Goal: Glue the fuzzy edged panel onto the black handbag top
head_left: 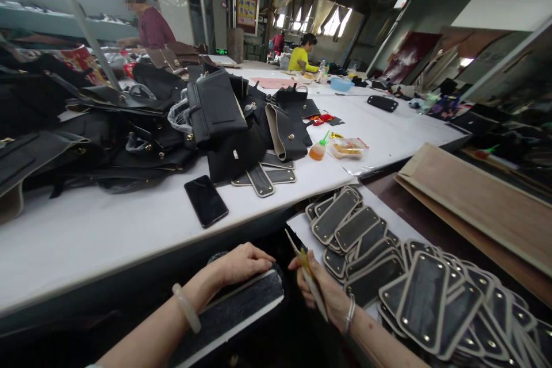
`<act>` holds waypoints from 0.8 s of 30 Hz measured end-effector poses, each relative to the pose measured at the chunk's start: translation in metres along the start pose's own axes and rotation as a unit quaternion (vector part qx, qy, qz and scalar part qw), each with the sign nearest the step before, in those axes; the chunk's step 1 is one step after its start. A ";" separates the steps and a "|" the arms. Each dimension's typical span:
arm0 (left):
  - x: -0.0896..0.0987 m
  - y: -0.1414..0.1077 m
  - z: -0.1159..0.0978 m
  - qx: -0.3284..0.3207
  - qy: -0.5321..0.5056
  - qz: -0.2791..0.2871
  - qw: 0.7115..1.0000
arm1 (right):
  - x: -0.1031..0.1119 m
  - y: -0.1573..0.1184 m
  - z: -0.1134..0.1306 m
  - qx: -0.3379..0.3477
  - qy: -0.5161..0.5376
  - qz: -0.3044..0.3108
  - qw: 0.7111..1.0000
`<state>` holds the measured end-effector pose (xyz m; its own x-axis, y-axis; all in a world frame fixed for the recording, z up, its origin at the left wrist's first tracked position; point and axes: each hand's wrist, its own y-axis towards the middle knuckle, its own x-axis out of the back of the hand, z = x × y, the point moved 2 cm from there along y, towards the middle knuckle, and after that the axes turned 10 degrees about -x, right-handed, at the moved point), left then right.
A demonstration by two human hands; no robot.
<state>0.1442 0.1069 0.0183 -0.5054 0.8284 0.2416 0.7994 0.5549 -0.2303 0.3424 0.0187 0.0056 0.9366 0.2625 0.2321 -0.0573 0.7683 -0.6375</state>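
Note:
Low in front of me, below the table edge, a black bag (241,313) lies with a flat, dull black panel facing up and a white strip along its near edge. My left hand (244,261) is closed over the far edge of this panel, with its fingertips at the right corner. To the right of the bag, apart from it, my right hand (321,287) grips a thin flat stick-like tool (296,244) with a yellow part. Its pointed end slants up and left. The lower part of the bag is lost in shadow.
Piles of black panels with beige edging (422,299) spread beside my right arm. On the white table (142,224) are a phone (206,201), heaped black bags (215,106) and a glue bottle (318,149). A long board (478,201) stands at right. Other people work farther back.

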 end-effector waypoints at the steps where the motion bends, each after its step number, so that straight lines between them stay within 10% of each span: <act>1: 0.000 0.000 -0.003 0.000 0.008 0.000 1.000 | -0.002 0.002 0.001 0.000 0.057 0.023 0.998; 5: -0.003 -0.002 -0.012 0.001 0.044 -0.003 0.999 | -0.016 0.016 0.007 0.001 0.168 0.068 0.983; 17: 0.003 -0.014 -0.018 0.004 0.075 -0.051 0.996 | -0.022 0.027 0.025 0.102 0.003 0.006 0.995; 24: 0.053 -0.140 0.012 0.042 -0.067 -0.295 0.952 | -0.009 0.045 0.008 0.060 -0.079 -0.001 0.995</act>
<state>0.0020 0.0741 0.0517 -0.9000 0.3691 0.2318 0.3367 0.9265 -0.1680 0.3285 0.0553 -0.0195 0.8710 0.3425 0.3523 -0.1053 0.8305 -0.5470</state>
